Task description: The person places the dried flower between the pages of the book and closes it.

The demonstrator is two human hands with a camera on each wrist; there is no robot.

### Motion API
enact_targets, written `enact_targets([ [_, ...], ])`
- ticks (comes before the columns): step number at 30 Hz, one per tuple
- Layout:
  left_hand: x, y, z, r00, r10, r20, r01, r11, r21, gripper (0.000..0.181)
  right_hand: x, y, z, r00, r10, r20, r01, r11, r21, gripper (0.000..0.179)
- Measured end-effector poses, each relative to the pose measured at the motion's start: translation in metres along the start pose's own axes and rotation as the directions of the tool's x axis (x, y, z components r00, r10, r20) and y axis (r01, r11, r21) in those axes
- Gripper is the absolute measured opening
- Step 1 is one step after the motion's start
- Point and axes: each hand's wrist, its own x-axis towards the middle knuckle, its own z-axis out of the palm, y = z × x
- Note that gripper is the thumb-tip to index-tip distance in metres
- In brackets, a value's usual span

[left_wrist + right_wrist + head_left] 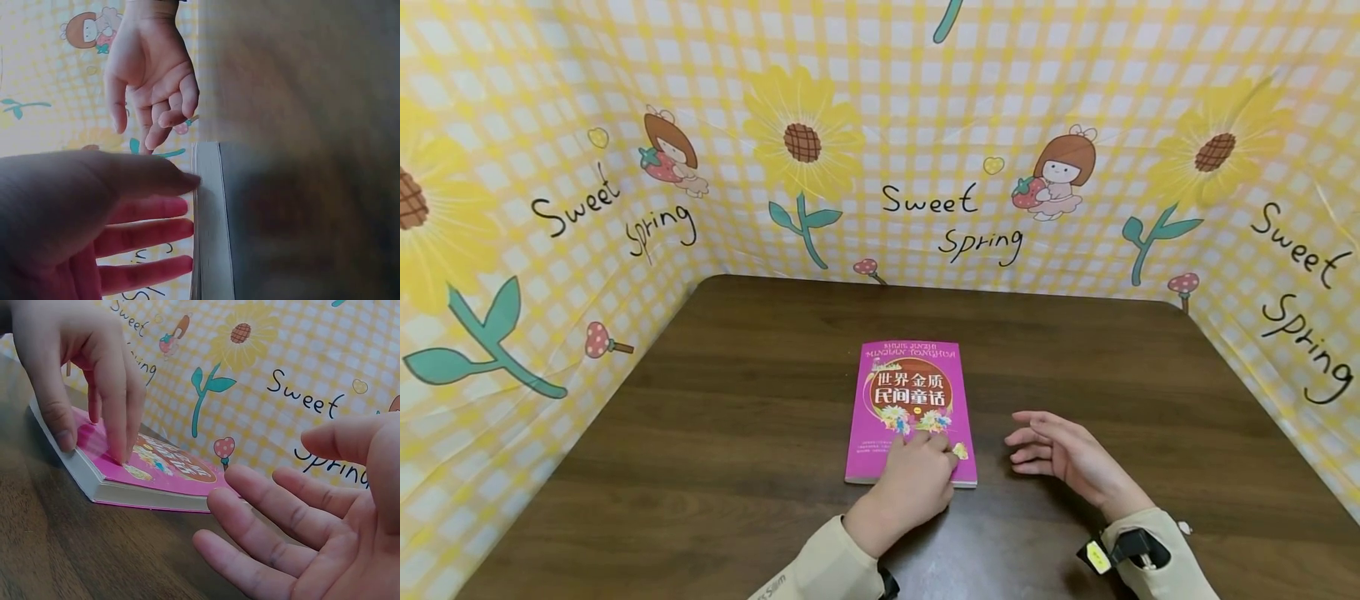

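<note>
A closed pink book (913,358) with white Chinese title characters and flowers on its cover lies flat on the brown table. Fingertips of my left hand (910,485) touch the lower part of this cover, the fingers fairly straight. Its thumb (59,428) is at the cover's near edge in the right wrist view. The book's pale page edge (214,219) shows beside that thumb in the left wrist view. To the right of the book, apart from it, my right hand (1067,457) is held with loosely bent fingers and nothing in them.
The dark wood table (737,400) extends around the book on all sides. Behind and beside it hangs a yellow-and-white checked cloth (910,142) printed with sunflowers and "Sweet Spring". A black strap device (1138,548) sits on the right wrist.
</note>
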Motion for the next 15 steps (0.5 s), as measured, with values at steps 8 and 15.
enact_targets([
  [8,-0.003,-0.010,-0.006,0.990,0.029,0.139,-0.007,0.988,-0.152,0.040,0.000,-0.001,0.003,1.000,-0.014,0.009,0.014,1.000,-0.027,0.033],
  [15,-0.013,-0.037,-0.008,0.998,0.053,-0.034,-0.061,0.946,-0.319,0.040,-0.002,-0.006,0.011,0.997,-0.011,-0.076,-0.007,0.972,-0.234,0.031],
])
